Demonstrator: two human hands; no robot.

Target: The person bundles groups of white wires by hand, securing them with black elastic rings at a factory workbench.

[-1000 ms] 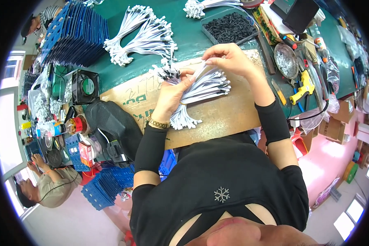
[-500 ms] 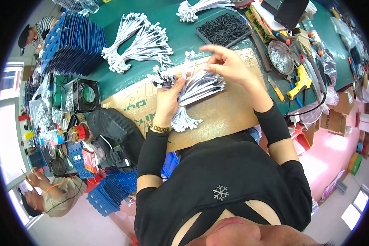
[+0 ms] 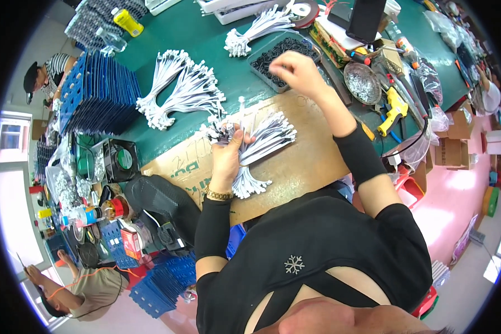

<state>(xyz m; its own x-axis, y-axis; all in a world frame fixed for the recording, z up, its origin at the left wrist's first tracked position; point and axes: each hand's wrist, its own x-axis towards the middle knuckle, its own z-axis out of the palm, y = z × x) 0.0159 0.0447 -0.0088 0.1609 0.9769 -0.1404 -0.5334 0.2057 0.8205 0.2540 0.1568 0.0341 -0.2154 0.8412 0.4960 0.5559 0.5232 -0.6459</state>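
My left hand (image 3: 228, 158) is closed around a bundle of white cables (image 3: 270, 136) with small white connector ends, above a brown cardboard sheet (image 3: 312, 145). Its thumb lies across the cables, and a few stand upright beside it. My right hand (image 3: 301, 73) is over the near right part of a shallow tray (image 3: 277, 88) full of small black pieces (image 3: 281, 51). The fingers of that hand are bent and drawn together; whatever is between their tips is too small to make out.
More white cable bundles (image 3: 186, 92) lie on the green table (image 3: 228, 72), beside stacked blue panels (image 3: 97, 92). To the right are a metal bowl (image 3: 363, 83), a yellow glue gun (image 3: 394, 111) and hand tools. A fan (image 3: 121, 160) stands at left; a co-worker (image 3: 94, 289) sits below it.
My right hand has left the cable bundle and moved out over the tray, its fingers drawing together. My left hand keeps its hold. The whole view has shifted, showing more of the table's far side.
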